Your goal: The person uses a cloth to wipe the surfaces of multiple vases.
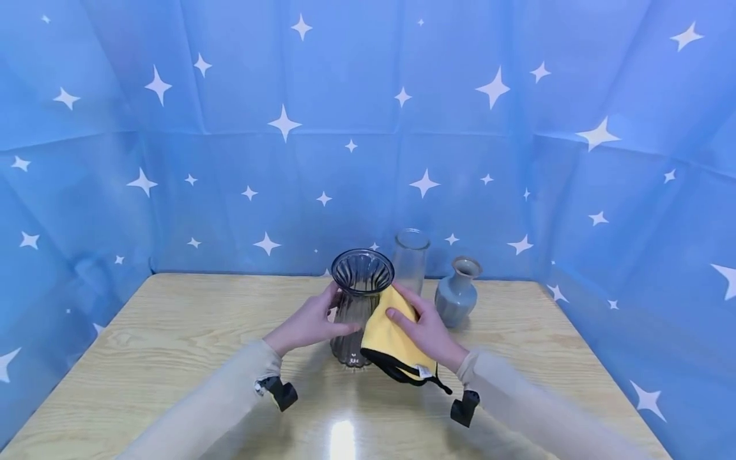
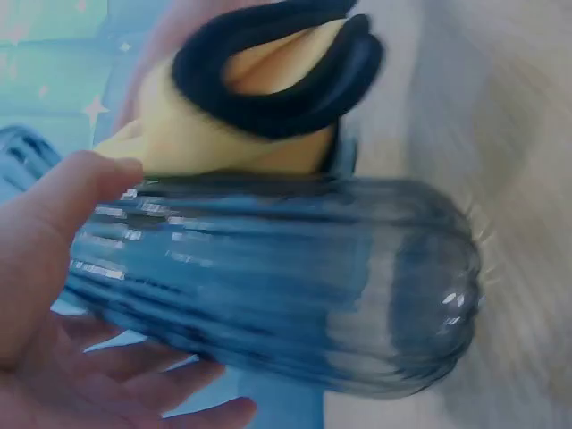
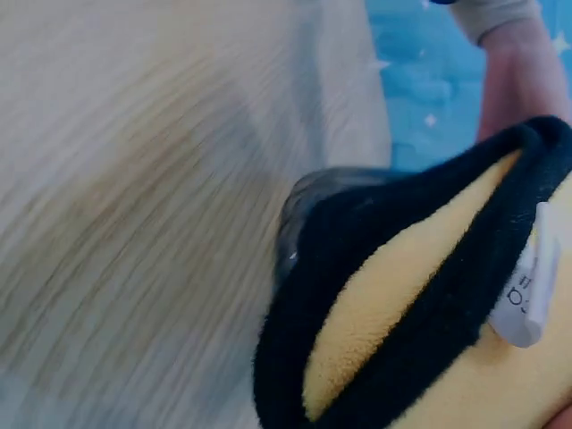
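A smoky grey, ribbed glass vase [image 1: 352,319] with a flared rim stands near the middle of the table. My left hand [image 1: 313,322] grips it from the left, thumb across the front; in the left wrist view the fingers curve beneath the ribbed glass [image 2: 268,286]. My right hand [image 1: 422,326] holds a folded yellow cloth [image 1: 388,329] with black edging against the vase's right side. In the right wrist view the cloth [image 3: 357,349] and its white tag hide most of the vase. Whether the base touches the table is hard to tell.
Behind the right hand stands a clear glass vase [image 1: 410,259]. To its right is a small grey-blue vase [image 1: 457,294] with a narrow neck. The light wooden table [image 1: 190,326] ends at a blue curtain [image 1: 345,160] with white stars.
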`<state>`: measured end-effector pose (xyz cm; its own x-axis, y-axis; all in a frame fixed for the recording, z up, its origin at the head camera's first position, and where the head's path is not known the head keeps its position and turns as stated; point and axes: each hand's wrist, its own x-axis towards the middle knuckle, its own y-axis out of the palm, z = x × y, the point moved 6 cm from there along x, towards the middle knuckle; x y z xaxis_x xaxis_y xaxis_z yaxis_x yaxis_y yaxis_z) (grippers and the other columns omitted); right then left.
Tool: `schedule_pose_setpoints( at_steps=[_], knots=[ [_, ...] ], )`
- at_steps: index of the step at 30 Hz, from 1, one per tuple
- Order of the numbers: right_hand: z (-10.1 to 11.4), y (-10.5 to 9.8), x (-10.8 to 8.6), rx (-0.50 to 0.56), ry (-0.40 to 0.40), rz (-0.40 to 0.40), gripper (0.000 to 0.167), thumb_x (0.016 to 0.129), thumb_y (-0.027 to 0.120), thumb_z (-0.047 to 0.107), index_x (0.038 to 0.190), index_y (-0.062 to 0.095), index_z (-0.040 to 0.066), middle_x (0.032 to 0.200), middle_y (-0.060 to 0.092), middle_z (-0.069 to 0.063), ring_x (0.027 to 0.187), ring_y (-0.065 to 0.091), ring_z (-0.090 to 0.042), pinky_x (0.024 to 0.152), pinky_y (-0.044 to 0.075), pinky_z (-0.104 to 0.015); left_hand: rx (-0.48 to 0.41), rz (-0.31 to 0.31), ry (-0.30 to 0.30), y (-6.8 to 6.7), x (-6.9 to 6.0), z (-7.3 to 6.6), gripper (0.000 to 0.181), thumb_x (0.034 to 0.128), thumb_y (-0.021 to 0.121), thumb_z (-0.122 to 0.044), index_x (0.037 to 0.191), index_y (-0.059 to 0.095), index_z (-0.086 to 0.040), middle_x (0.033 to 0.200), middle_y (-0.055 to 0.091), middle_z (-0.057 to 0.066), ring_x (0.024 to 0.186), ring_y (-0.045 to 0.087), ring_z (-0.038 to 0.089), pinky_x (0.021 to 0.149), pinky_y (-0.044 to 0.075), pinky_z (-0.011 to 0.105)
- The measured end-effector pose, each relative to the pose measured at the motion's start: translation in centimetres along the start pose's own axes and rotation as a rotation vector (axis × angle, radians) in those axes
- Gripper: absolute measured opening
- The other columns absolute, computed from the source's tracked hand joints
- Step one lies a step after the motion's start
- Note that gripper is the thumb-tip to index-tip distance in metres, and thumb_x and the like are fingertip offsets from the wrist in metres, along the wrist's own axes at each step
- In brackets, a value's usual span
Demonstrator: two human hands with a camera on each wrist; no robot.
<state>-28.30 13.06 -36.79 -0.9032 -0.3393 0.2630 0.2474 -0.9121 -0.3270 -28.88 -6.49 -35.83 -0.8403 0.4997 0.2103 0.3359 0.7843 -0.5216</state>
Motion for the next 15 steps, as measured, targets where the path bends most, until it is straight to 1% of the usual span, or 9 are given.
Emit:
schedule_pose_setpoints(
  at_steps=[3, 4, 6, 8, 10, 12, 14, 15],
  knots=[
    [-1.3, 0.4, -0.4, -0.030, -0.002, 0.029, 0.054, 0.098, 0.058, 0.014, 0.147, 0.038, 0.002, 0.135, 0.049, -0.023, 0.085, 0.066, -0.019, 0.071, 0.056, -0.030, -0.037, 0.024, -0.025, -0.1, 0.2, 0.0, 0.082, 0.0826, 0.078, -0.024, 0.148, 0.030, -0.013, 0.141, 0.048, 0.014, 0.128, 0.045, 0.033, 0.103, 0.038, 0.053],
    [-1.8, 0.5, -0.6, -0.041, 0.005, 0.038, 0.054, 0.098, 0.058, 0.014, 0.146, 0.039, 0.002, 0.140, 0.046, -0.023, 0.088, 0.066, -0.019, 0.073, 0.056, -0.030, -0.043, 0.027, -0.027, -0.2, 0.3, 0.0, 0.082, 0.0826, 0.078, -0.025, 0.148, 0.031, -0.013, 0.141, 0.048, 0.013, 0.128, 0.045, 0.033, 0.103, 0.038, 0.052],
    [-2.9, 0.8, -1.0, -0.057, 0.041, 0.047, 0.053, 0.098, 0.059, 0.015, 0.146, 0.040, 0.002, 0.142, 0.043, -0.022, 0.090, 0.065, -0.020, 0.074, 0.055, -0.028, -0.054, 0.029, -0.032, -0.1, 0.5, 0.1, 0.079, 0.0823, 0.079, -0.024, 0.146, 0.034, -0.012, 0.140, 0.049, 0.013, 0.127, 0.046, 0.033, 0.102, 0.040, 0.051],
    [-3.7, 1.2, -1.4, -0.081, 0.063, 0.057, 0.053, 0.098, 0.059, 0.015, 0.145, 0.040, 0.001, 0.144, 0.042, -0.022, 0.101, 0.063, -0.024, 0.080, 0.054, -0.029, -0.062, 0.025, -0.032, -0.1, 0.7, 0.1, 0.077, 0.0819, 0.079, -0.022, 0.145, 0.036, -0.011, 0.139, 0.050, 0.012, 0.126, 0.047, 0.032, 0.101, 0.041, 0.048],
    [-4.3, 1.4, -1.6, -0.113, 0.078, 0.056, 0.052, 0.097, 0.059, 0.014, 0.144, 0.042, 0.000, 0.145, 0.040, -0.022, 0.115, 0.056, -0.028, 0.089, 0.050, -0.033, -0.062, 0.018, -0.028, -0.1, 0.8, 0.2, 0.074, 0.0824, 0.079, -0.021, 0.143, 0.039, -0.009, 0.137, 0.052, 0.012, 0.125, 0.048, 0.031, 0.101, 0.042, 0.046],
    [-4.5, 1.6, -1.8, -0.144, 0.087, 0.048, 0.051, 0.097, 0.060, 0.012, 0.143, 0.043, -0.001, 0.145, 0.040, -0.022, 0.125, 0.048, -0.033, 0.097, 0.045, -0.039, -0.068, 0.015, -0.024, 0.0, 0.9, 0.3, 0.071, 0.0830, 0.078, -0.019, 0.142, 0.040, -0.008, 0.136, 0.052, 0.012, 0.124, 0.049, 0.031, 0.101, 0.042, 0.045],
    [-4.7, 1.7, -1.8, -0.184, 0.103, 0.046, 0.051, 0.097, 0.060, 0.012, 0.141, 0.043, -0.004, 0.144, 0.041, -0.023, 0.132, 0.039, -0.035, 0.104, 0.038, -0.045, -0.068, 0.013, -0.014, 0.0, 1.0, 0.3, 0.069, 0.0839, 0.077, -0.019, 0.141, 0.041, -0.006, 0.136, 0.053, 0.014, 0.124, 0.050, 0.032, 0.101, 0.042, 0.046],
    [-4.8, 1.8, -1.8, -0.201, 0.118, 0.050, 0.051, 0.097, 0.060, 0.013, 0.141, 0.043, -0.006, 0.144, 0.041, -0.024, 0.131, 0.040, -0.036, 0.105, 0.036, -0.048, -0.069, 0.014, -0.009, 0.0, 1.1, 0.3, 0.068, 0.0841, 0.077, -0.019, 0.141, 0.042, -0.005, 0.135, 0.053, 0.014, 0.123, 0.050, 0.033, 0.101, 0.042, 0.046]
  ],
)
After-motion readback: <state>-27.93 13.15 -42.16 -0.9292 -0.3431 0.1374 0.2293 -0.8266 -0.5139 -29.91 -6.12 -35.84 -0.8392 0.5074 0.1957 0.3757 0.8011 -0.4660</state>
